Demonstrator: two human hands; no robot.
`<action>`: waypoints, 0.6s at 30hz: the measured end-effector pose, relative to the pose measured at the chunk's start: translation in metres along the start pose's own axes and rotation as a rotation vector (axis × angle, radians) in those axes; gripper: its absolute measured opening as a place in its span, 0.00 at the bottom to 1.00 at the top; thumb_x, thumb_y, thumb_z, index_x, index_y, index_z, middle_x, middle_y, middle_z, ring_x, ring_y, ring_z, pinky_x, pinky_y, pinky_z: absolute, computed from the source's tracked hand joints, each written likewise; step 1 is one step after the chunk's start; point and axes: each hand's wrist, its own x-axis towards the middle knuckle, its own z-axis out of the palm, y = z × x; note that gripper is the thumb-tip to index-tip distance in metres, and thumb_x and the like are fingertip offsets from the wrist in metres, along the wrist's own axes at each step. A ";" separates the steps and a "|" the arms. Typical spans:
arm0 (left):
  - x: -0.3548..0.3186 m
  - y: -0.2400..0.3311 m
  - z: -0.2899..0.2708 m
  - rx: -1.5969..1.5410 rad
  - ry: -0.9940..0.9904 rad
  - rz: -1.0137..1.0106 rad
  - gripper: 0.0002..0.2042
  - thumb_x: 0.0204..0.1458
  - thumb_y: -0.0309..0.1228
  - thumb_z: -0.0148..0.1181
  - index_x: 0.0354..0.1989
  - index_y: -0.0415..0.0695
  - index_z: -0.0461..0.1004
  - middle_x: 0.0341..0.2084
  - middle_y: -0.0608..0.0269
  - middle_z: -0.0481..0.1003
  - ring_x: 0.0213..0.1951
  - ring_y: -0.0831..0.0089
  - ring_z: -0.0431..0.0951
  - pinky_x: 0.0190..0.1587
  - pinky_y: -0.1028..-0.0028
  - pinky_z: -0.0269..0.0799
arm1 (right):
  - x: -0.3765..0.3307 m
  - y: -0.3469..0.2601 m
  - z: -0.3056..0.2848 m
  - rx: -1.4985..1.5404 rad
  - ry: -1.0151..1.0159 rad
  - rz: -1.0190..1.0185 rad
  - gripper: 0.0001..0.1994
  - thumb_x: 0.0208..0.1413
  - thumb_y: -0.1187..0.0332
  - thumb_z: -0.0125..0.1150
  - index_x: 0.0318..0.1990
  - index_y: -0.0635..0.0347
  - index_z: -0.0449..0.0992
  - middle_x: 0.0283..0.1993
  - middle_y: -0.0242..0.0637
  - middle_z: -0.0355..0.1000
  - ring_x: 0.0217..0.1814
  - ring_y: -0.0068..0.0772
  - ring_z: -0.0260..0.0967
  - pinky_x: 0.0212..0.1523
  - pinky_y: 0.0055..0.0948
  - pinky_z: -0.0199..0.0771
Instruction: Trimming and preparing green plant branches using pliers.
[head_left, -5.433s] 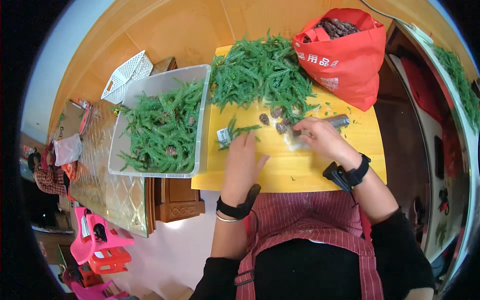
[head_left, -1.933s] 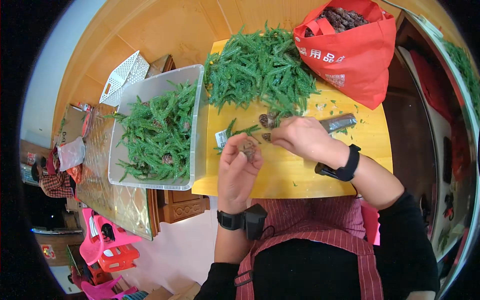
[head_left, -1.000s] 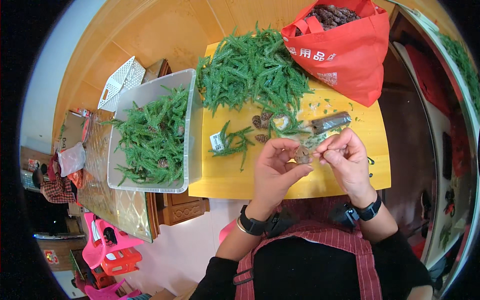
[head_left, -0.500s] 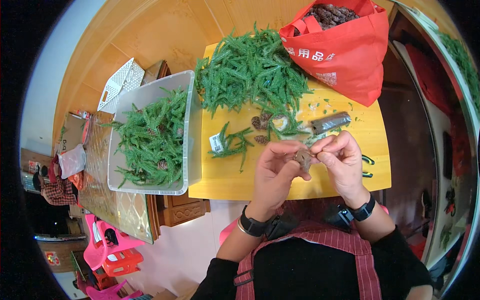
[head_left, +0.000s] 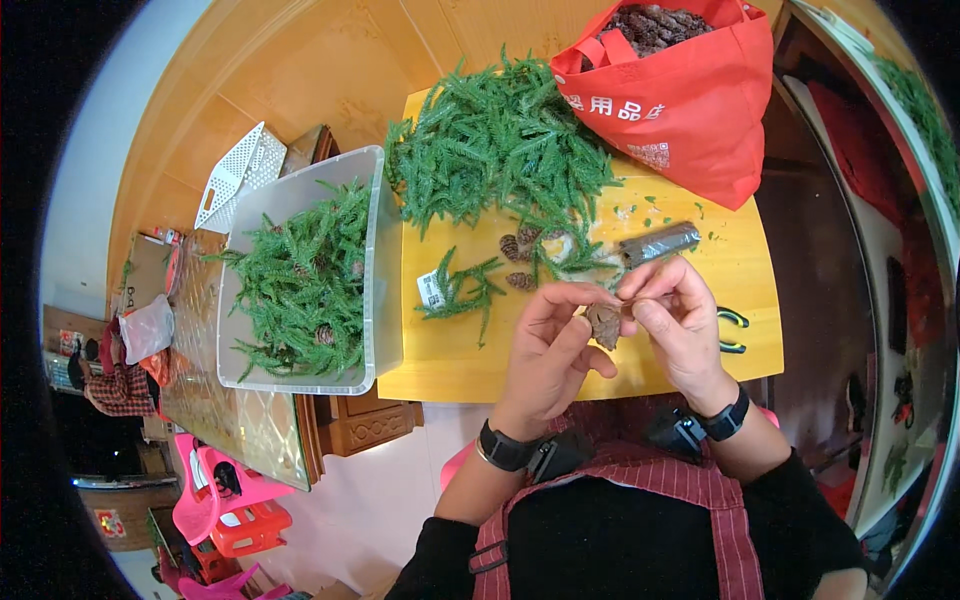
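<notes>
Above the front part of the yellow table (head_left: 440, 370), both hands meet around a brown pine cone (head_left: 603, 325). My left hand (head_left: 548, 355) grips the cone between thumb and fingers. Against its upper right side, my right hand (head_left: 675, 320) is closed in a pinch; whatever lies between those fingertips is too small to make out. Just beyond the hands lie several loose pine cones (head_left: 518, 281), a green artificial fir sprig (head_left: 470, 285) with a white label, and a dark brown bundle (head_left: 660, 243) in clear wrap. Right of my right hand are pliers (head_left: 734, 331) with black and green handles.
A heap of green fir sprigs (head_left: 500, 145) covers the table's back. Beside it stands a red bag (head_left: 680, 125) of pine cones. To the left is a clear plastic bin (head_left: 375, 270) of sprigs and cones, near a white perforated basket (head_left: 240, 175). Pink stools (head_left: 200, 500) stand lower left.
The pine cone has turned in my left fingers and shows more of its side. My left fingers have loosened slightly below it, and the right fingertips have shifted a little.
</notes>
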 end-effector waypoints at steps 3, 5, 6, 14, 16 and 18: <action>0.000 0.000 -0.001 -0.014 -0.002 0.000 0.12 0.54 0.34 0.52 0.44 0.44 0.64 0.43 0.54 0.66 0.41 0.65 0.73 0.27 0.81 0.75 | 0.001 -0.001 0.003 -0.029 -0.009 0.024 0.04 0.53 0.76 0.53 0.33 0.61 0.64 0.39 0.39 0.65 0.33 0.23 0.64 0.36 0.21 0.68; 0.000 -0.002 -0.001 -0.039 -0.025 0.021 0.12 0.54 0.34 0.52 0.44 0.44 0.64 0.44 0.55 0.67 0.41 0.65 0.73 0.29 0.79 0.75 | 0.000 -0.002 0.003 -0.056 -0.014 0.017 0.03 0.53 0.76 0.52 0.33 0.62 0.65 0.40 0.39 0.65 0.34 0.24 0.64 0.37 0.22 0.68; 0.000 -0.002 -0.001 -0.064 -0.047 0.045 0.12 0.54 0.35 0.52 0.44 0.44 0.65 0.44 0.55 0.67 0.41 0.65 0.73 0.31 0.78 0.75 | 0.000 -0.003 0.003 -0.056 -0.013 0.014 0.03 0.53 0.76 0.52 0.33 0.62 0.65 0.40 0.39 0.65 0.34 0.24 0.64 0.37 0.22 0.68; -0.001 -0.008 -0.005 -0.060 -0.028 0.020 0.14 0.52 0.39 0.54 0.42 0.45 0.67 0.41 0.56 0.69 0.39 0.67 0.73 0.30 0.80 0.72 | 0.001 -0.003 0.000 -0.038 -0.028 0.011 0.02 0.52 0.78 0.52 0.32 0.63 0.65 0.39 0.41 0.65 0.33 0.26 0.66 0.35 0.24 0.70; 0.000 -0.008 -0.006 -0.068 -0.027 0.019 0.13 0.52 0.39 0.54 0.42 0.45 0.67 0.41 0.57 0.69 0.38 0.67 0.73 0.29 0.81 0.70 | 0.002 -0.002 -0.001 -0.036 -0.032 0.009 0.02 0.52 0.78 0.52 0.32 0.63 0.65 0.39 0.41 0.65 0.33 0.26 0.66 0.34 0.24 0.70; 0.000 -0.009 -0.011 -0.147 -0.108 0.033 0.13 0.54 0.36 0.53 0.43 0.42 0.68 0.43 0.54 0.69 0.39 0.66 0.73 0.33 0.78 0.72 | 0.003 -0.001 -0.002 -0.032 -0.038 0.008 0.02 0.52 0.78 0.52 0.32 0.63 0.66 0.39 0.42 0.65 0.32 0.27 0.66 0.33 0.25 0.70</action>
